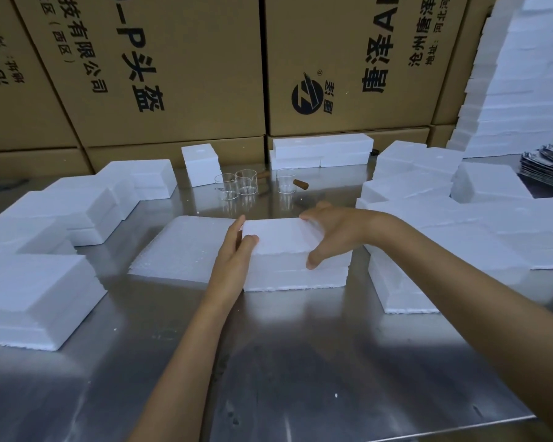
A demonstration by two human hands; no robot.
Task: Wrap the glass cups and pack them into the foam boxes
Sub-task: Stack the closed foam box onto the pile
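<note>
A white foam box point(288, 247) is held at the middle of the steel counter point(300, 362), its lid closed and its long axis running left to right across the view. The left hand point(233, 250) is pressed against the box's left end, with the thumb hooked over the top edge and the fingers curled on the side. The right hand point(332, 231) is spread wide over the right part of the lid: the fingers are laid on the far top edge, and the thumb is set against the near side wall, so the grip spans the box's depth.

A flat foam slab point(179, 247) is seen lying just beside the box, on its left. Behind the box, 3 clear glass cups point(246, 185) are stood upright near one another, and a small brown cylinder point(300, 185) lies by the rightmost cup. More foam boxes point(428, 186) are stacked along both sides of the counter, too many to be counted. Printed cardboard cartons point(173, 74) are lined up behind everything.
</note>
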